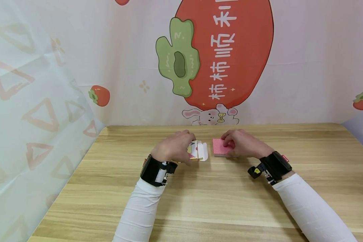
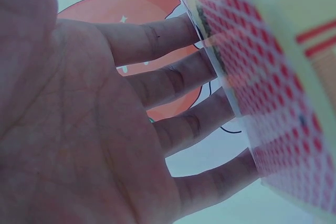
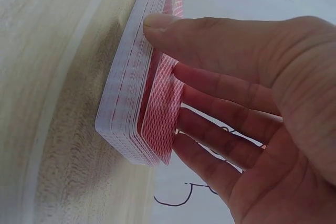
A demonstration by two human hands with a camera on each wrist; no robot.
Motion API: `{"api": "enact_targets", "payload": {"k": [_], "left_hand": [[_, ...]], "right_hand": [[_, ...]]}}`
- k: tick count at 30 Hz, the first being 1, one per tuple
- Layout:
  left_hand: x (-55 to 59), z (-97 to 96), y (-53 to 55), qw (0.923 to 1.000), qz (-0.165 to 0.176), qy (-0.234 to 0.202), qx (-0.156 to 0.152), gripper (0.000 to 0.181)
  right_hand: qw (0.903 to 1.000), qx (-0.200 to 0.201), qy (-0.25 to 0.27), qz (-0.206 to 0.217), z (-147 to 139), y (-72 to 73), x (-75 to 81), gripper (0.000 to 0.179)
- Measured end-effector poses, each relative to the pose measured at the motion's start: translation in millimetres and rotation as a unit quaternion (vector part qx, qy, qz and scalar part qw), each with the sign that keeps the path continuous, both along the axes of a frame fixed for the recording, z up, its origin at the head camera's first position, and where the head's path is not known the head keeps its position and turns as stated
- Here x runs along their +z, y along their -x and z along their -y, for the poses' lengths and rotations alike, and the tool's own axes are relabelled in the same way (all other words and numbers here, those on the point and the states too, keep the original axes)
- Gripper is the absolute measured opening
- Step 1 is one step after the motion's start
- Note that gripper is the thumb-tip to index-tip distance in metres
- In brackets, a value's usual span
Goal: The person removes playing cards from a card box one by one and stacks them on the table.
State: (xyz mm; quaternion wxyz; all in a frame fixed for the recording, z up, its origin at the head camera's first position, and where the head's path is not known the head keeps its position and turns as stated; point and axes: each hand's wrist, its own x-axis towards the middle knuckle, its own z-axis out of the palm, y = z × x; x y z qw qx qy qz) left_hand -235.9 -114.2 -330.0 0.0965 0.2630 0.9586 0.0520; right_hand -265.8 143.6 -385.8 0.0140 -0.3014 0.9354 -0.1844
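My left hand (image 1: 176,147) grips a playing-card box (image 1: 195,152), its thumb at the near side and fingers at the far side. The box lies on its side with a white flap (image 1: 204,152) open to the right. In the left wrist view, the fingertips press against the red-and-white patterned box (image 2: 262,93). Just right of the box, my right hand (image 1: 244,144) holds a deck of cards (image 1: 219,148) with red patterned backs up. Seen from the right wrist, the thumb presses one long side of the deck (image 3: 123,77) and the fingers reach over its far side.
Both hands work at the back half of a wooden table (image 1: 211,198). Close behind its back edge hangs a printed cloth (image 1: 133,67) with a large red persimmon. Each wrist carries a black strapped camera.
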Motion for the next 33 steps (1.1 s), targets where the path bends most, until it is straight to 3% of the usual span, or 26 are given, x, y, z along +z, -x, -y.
{"api": "enact_targets", "payload": {"k": [33], "left_hand": [[0.2, -1.2, -0.9, 0.9999, 0.006, 0.006, 0.007, 0.066]], "right_hand": [[0.9999, -0.002, 0.010, 0.002, -0.5, 1.2, -3.9, 0.031]]}}
